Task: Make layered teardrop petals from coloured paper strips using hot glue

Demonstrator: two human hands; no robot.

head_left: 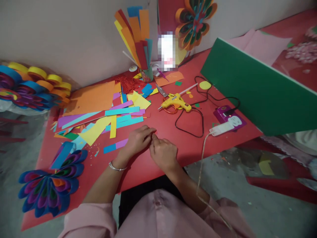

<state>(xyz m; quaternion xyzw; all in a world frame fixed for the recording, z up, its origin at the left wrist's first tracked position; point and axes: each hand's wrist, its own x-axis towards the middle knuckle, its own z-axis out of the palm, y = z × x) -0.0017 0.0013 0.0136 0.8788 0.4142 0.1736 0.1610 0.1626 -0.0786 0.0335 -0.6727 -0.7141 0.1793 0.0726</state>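
Both hands meet over the red table near its front edge. My left hand, with a silver bangle on the wrist, has its fingers pressed together on a small red piece that is hard to make out. My right hand is closed beside it, fingertips touching the same spot. A short blue and purple paper strip lies just left of my left hand. Loose paper strips in several colours lie beyond the hands.
A yellow glue gun lies over scissors, its black cord looping to a purple power strip. A cup of upright paper strips stands at the back. Layered paper flowers sit front left. A green board leans at right.
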